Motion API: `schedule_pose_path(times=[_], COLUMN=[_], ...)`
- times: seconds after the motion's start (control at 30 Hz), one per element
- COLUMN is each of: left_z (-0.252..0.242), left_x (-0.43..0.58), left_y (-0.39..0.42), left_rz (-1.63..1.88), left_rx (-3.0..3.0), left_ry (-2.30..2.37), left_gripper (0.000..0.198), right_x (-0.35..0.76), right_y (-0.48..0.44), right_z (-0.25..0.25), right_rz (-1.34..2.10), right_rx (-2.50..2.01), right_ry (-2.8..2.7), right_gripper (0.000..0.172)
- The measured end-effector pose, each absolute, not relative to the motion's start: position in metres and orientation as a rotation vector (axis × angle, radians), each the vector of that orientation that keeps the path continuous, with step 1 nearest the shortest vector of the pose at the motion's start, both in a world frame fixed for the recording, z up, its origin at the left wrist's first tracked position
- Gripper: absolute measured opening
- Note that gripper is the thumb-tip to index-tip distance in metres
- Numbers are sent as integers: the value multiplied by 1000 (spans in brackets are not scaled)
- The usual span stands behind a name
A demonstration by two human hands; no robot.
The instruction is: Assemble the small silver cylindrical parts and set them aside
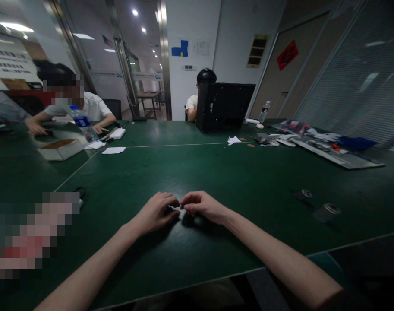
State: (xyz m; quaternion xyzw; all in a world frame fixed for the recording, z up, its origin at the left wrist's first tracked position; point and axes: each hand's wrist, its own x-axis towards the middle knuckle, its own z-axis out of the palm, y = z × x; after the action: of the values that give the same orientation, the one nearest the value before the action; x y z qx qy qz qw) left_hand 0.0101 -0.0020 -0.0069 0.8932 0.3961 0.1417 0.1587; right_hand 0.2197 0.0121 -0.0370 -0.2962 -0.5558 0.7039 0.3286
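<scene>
Green workbench [216, 181] lay beneath; left hand [156, 212] and right hand [201, 205] curled, fingers [187, 199] nearly meeting at a white scrap [180, 209], hold unclear; a loose pinch could drop it.

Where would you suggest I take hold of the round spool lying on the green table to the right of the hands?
The spool is probably best gripped around its dark body, pinched from the near side by the right hand. It seems to lie on its side, pale rim facing away, so the body gives the clearest hold.
</scene>
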Motion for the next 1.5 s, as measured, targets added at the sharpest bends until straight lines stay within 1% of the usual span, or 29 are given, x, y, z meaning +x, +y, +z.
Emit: schedule_pose_path(times=[0.13,0.5,0.8,0.9,0.93,1.0,1.1,1.23,1.33,1.4,1.5], left_z=[-6,-6,-8,-7,-7,-6,-6,-9,-11,-11,-12], left_x=[10,10,11,11,11,12,11,10,10,11,12], left_y=[-2,-2,-1,-1,-1,-1,0,2,2,2,2], left_rz=[409,392,380,366,359,343,316,312,314,316,314], left_rx=[2561,2571,2589,2574,2567,2552,2544,2548,2541,2541,2542], left_ry=[1117,1126,1126,1126,1129,1133,1134,1132,1118,1113,1107], left_gripper=[17,16,15,17,18,19,19,19,20,20,19], right_x=[219,220,220,221,221,225,245,319,405,463,531], right_y=[11,12,14,13,12,8,-1,-11,-15,-17,-21], right_z=[-36,-39,-41,-34,-31,-21,-7,2,2,2,0], right_rz=[1860,1835,1807,1755,1698,1480,990,417,54,-91,-115], right_rx=[-776,-776,-776,-832,-866,-950,-1089,-1358,-1669,-1896,-2287], right_ry=[-1433,-1496,-1539,-1578,-1626,-1793,-2039,-2068,-1899,-1784,-1630], right_gripper=[29,24,26,24,22,16,11,14,23,27,29])
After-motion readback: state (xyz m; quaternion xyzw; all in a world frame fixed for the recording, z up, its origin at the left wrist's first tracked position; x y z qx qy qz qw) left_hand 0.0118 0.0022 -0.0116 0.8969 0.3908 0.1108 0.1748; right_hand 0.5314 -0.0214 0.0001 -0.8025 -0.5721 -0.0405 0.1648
